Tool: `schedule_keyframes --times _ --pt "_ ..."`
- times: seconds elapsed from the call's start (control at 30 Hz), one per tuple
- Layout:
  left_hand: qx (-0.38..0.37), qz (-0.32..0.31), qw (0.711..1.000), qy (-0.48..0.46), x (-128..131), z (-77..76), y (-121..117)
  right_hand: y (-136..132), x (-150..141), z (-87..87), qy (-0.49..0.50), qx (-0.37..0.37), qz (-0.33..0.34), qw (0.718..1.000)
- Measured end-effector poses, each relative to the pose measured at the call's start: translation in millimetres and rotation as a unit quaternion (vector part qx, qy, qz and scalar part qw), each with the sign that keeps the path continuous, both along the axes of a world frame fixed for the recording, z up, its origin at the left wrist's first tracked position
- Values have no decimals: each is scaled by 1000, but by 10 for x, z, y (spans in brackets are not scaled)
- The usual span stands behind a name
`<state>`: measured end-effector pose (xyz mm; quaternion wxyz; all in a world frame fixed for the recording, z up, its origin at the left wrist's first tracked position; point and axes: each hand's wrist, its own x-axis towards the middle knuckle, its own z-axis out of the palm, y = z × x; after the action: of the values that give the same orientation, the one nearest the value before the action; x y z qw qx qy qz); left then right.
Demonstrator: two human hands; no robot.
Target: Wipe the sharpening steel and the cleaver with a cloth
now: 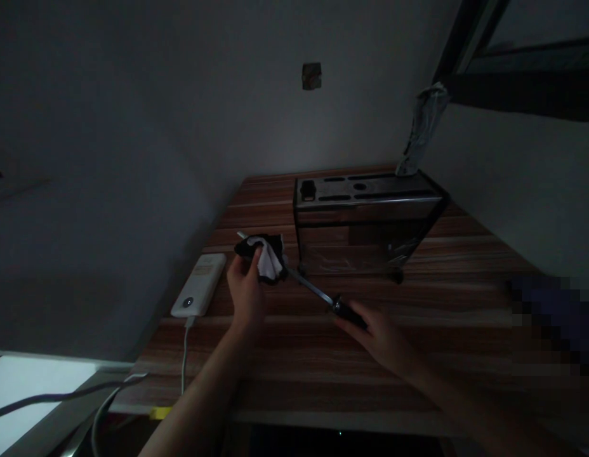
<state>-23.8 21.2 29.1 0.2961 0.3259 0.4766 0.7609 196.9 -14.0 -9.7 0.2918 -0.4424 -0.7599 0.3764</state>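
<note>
The left fingers pinch a black-and-white cloth (270, 261) around a thin metal rod (313, 289); the right hand (377, 333) grasps its black handle (350, 314). Print on the white power bank (199, 285), left, is too small to read. Under them is a striped wood-grain table (294, 349), near a plain grey wall (204, 95).

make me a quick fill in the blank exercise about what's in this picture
1. The right hand grips the black ____ of the tool.
2. The left hand holds a cloth coloured black and ____.
3. The power bank lies on the ____ side of the metal-topped stand.

Missing words: handle; white; left
</note>
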Motion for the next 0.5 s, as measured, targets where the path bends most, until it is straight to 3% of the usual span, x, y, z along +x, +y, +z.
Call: schedule_keyframes --times 0.23,0.5 --pt "52 67 995 -61 -217 101 101 -6 -18 -5 -13 -6 6 1000" --pt "47 55 995 -70 -200 61 125 -8 -12 -22 -16 -17 -2 1000"
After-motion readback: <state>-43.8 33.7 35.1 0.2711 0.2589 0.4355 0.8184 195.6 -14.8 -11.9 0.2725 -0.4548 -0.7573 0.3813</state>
